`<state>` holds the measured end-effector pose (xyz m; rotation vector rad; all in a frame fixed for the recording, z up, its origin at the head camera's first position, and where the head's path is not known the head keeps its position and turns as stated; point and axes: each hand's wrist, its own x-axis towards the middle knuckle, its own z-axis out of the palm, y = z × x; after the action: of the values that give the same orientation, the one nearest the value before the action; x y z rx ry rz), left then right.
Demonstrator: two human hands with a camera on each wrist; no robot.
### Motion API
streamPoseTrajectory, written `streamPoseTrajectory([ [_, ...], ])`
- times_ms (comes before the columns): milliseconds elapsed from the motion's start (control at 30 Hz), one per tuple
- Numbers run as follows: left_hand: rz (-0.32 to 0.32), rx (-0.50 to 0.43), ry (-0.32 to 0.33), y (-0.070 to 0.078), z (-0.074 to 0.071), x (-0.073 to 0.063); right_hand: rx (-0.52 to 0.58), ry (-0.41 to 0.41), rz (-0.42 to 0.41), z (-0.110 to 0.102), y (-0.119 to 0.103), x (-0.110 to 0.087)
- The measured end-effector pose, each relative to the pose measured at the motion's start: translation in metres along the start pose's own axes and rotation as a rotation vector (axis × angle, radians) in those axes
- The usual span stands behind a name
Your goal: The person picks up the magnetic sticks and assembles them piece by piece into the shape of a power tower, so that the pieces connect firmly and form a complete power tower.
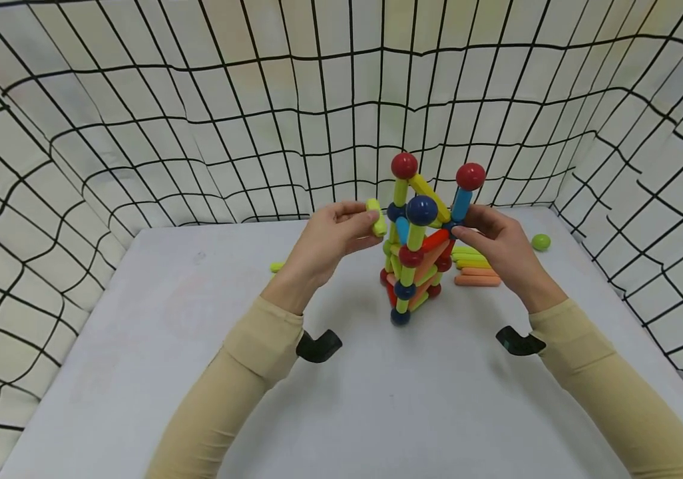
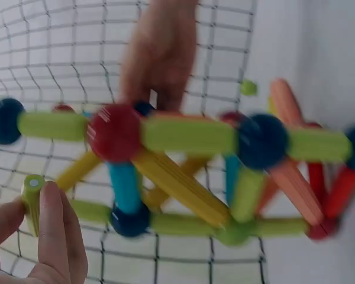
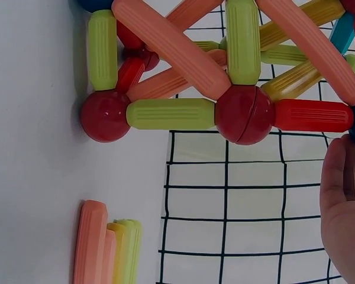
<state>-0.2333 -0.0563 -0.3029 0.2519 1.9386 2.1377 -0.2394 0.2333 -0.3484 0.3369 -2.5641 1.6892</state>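
Note:
In the head view my left hand (image 1: 337, 233) pinches a short yellow-green magnetic rod (image 1: 376, 218) between thumb and fingers, just left of the tower. The left wrist view shows the rod's (image 2: 32, 198) round metal end. A tower of magnetic rods and balls (image 1: 411, 257) stands upright on the table. My right hand (image 1: 500, 245) grips a dark blue ball (image 1: 454, 229) at the tower's upper right, thumb in front and fingers behind. Above that ball a blue rod (image 1: 462, 205) carries a red ball (image 1: 470, 176). Another red ball (image 1: 404, 165) and a dark blue ball (image 1: 422, 210) top the other columns.
Right of the tower, several loose orange, yellow and green rods (image 1: 476, 281) lie side by side. A green ball (image 1: 541, 242) sits farther right. Near my left wrist lies a green rod (image 1: 277, 267). Black netting (image 1: 329, 126) surrounds the white table (image 1: 389, 406) at back and sides.

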Motion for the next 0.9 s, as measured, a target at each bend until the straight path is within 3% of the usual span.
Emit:
streamPoseTrajectory([
  [200,-0.012,-0.159,0.015,0.025,0.025,0.007,0.012,-0.004,0.002,0.000,0.001,0.000],
  [433,-0.042,-0.236,0.060,0.031,0.038,0.014,0.029,-0.006,-0.016,0.000,0.002,0.000],
  [900,-0.053,-0.176,0.049,0.031,0.042,0.015,0.021,-0.009,-0.024,0.000,0.003,0.000],
])
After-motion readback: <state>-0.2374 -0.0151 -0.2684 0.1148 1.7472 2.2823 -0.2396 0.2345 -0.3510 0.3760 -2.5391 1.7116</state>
